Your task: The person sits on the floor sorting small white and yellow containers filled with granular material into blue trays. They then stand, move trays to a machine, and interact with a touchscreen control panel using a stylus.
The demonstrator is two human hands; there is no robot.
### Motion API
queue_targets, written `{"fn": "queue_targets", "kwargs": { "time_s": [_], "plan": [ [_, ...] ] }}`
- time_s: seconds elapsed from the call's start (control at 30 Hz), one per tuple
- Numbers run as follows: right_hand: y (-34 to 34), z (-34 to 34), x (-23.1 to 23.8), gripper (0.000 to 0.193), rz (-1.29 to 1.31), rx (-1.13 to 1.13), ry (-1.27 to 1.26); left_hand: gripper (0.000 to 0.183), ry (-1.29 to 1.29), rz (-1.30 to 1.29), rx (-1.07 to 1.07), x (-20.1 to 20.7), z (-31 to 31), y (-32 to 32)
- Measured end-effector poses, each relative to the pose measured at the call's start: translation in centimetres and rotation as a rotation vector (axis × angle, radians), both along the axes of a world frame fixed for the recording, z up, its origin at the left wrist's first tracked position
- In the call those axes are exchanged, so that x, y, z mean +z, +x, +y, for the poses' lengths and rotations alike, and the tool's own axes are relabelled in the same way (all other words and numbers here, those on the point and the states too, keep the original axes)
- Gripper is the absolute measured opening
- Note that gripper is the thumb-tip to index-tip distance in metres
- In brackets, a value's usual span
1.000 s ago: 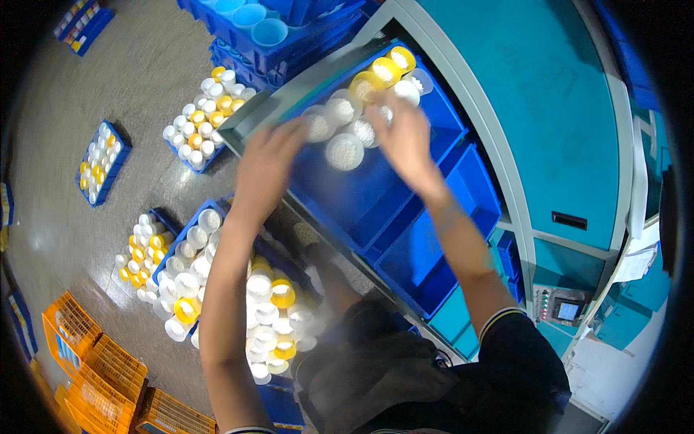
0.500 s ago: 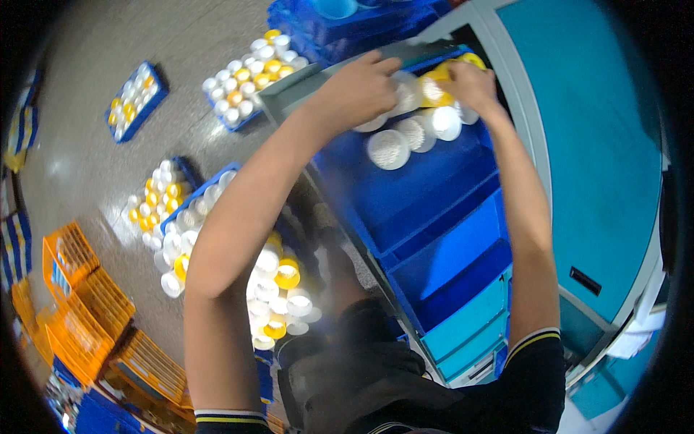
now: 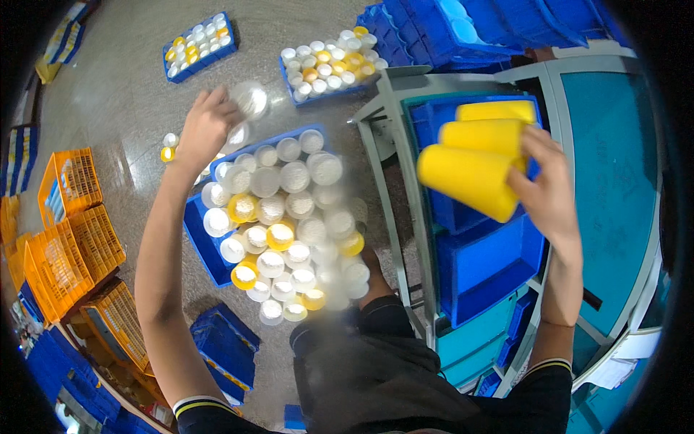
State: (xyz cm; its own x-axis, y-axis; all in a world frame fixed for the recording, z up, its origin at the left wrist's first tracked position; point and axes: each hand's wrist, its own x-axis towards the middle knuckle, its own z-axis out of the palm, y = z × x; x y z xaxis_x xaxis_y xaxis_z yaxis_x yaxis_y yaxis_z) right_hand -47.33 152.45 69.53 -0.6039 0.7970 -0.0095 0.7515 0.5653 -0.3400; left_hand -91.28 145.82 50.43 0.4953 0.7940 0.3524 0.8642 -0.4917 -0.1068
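Observation:
My right hand (image 3: 547,184) is closed on yellow cups (image 3: 470,173), three of them side by side, tilted over the blue bins on the right. At the upper left, my left hand (image 3: 210,123) is closed at the edge of white translucent cups (image 3: 249,100), one above another and blurred. Below and right of that hand stands a blue crate (image 3: 211,242) packed with several white and yellow cups, many showing white contents. A blue bin (image 3: 491,278) sits under my right hand, in a grey frame.
Other blue crates of cups stand on the floor, one crate (image 3: 225,49) at the far left and another crate (image 3: 285,81) nearer the frame. Orange baskets (image 3: 90,242) line the left side. Stacked blue bins (image 3: 426,36) rise at the back, and a teal cabinet panel (image 3: 614,166) flanks my right arm.
Both hands were together over the cups in the blue bin. My left hand has swung left with white cups; my right has lifted yellow cups. The view has turned left.

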Motion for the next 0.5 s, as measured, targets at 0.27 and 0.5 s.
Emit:
{"fn": "queue_targets", "kwargs": {
  "time_s": [0.27,0.5],
  "plan": [
    [-20.2,-0.6,-19.5,0.032,-0.129,-0.295,-0.279,0.006,-0.297,0.064,0.018,-11.9,-7.2,-7.6],
    [-29.3,-2.4,-31.2,0.025,-0.408,-0.516,-0.525,0.006,-0.421,0.120,-0.140,-15.4,-7.2,-7.8]
  ]
}}
